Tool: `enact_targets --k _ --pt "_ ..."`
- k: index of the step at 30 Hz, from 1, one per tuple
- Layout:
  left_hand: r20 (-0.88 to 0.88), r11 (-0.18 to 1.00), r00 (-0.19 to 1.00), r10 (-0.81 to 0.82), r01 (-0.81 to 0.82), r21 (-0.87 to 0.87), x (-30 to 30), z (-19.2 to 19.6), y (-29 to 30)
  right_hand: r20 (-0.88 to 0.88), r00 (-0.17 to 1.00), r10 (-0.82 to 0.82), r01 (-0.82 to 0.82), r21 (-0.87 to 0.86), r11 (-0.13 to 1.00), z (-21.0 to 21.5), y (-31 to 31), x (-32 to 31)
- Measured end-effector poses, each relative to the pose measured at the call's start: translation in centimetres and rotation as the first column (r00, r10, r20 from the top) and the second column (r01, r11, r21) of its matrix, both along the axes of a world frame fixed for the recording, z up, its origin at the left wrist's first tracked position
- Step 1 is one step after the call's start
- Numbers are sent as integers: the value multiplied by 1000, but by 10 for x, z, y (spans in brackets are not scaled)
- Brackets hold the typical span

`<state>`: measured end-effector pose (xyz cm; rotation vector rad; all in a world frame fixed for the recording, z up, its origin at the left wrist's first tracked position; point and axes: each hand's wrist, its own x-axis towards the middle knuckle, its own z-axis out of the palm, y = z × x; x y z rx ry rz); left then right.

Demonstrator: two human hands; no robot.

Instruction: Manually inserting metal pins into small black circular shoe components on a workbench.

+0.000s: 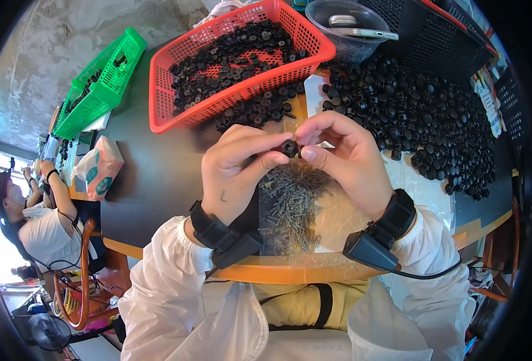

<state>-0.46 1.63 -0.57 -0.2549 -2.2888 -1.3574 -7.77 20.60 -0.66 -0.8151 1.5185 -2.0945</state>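
Table (158,180) carries a red basket (164,90) and loose heap of black knobs (422,126), then a pile of small screws (290,207). Left hand (236,174) and right hand (347,159) pinch one black knob (290,148) between fingertips above the screws. Probably light, hard, smooth; best held by its rim.

We see a matt black plastic knob (289,148), dull grey metal screws (293,207), and a glossy red plastic basket (158,90).
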Motion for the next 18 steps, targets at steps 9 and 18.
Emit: enact_targets --k 9,18 --pt "-279 908 955 99 -202 -368 2 4 0 299 941 160 -133 -110 985 4 -2 2" --pt "-317 919 948 20 -142 -367 1 3 -3 217 956 196 -180 -91 979 3 -3 7"
